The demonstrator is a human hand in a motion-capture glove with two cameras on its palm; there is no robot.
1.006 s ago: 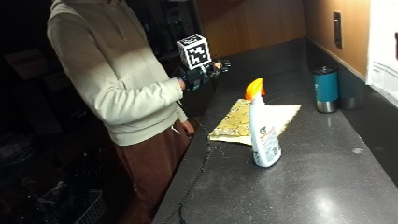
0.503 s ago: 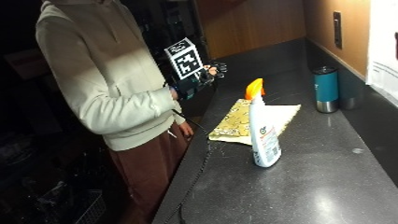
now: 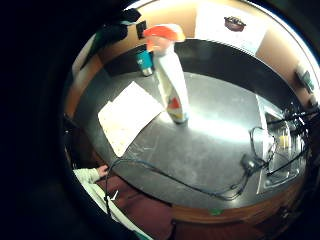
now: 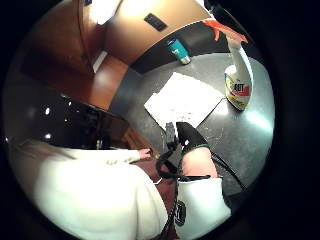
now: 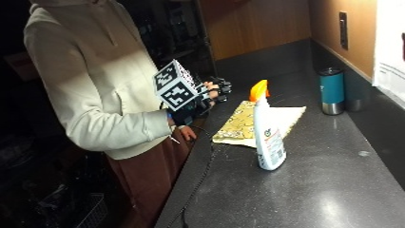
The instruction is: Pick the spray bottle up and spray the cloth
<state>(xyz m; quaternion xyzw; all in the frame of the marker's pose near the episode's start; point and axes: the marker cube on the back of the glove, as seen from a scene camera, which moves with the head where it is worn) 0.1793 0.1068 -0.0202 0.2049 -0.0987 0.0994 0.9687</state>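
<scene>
A dark, speckled stone counter [image 5: 329,190] runs along a wood-panelled wall [image 5: 265,28], where I see a person in a cream hooded top standing at its near edge. My view from across the counter shows the gloved right hand [image 5: 212,95] raised in front of the person's chest, above the counter's edge and well apart from everything on it; its fingers look loosely curled around nothing, though the glove is dark and I cannot make out each finger. The other, bare hand [image 5: 185,133] hangs low by the person's hip beside the counter's edge.

The spray bottle [image 5: 268,130], white with an orange trigger head, stands upright on the counter, untouched. Its base sits just beside the near corner of the cloth [image 5: 244,124], a yellow patterned piece spread flat between the bottle and the person. From the palm cameras I see the same pair below the hand: bottle upright, cloth flat beside it.

Farther back, a teal tumbler [image 5: 332,90] with a steel base stands near the dark backsplash. A wall outlet [image 5: 343,23] sits above it on the wood panel, and a white paper sheet [image 5: 389,47] hangs on the wall beside that. A black cable [image 5: 199,185] trails along the counter's near edge.
</scene>
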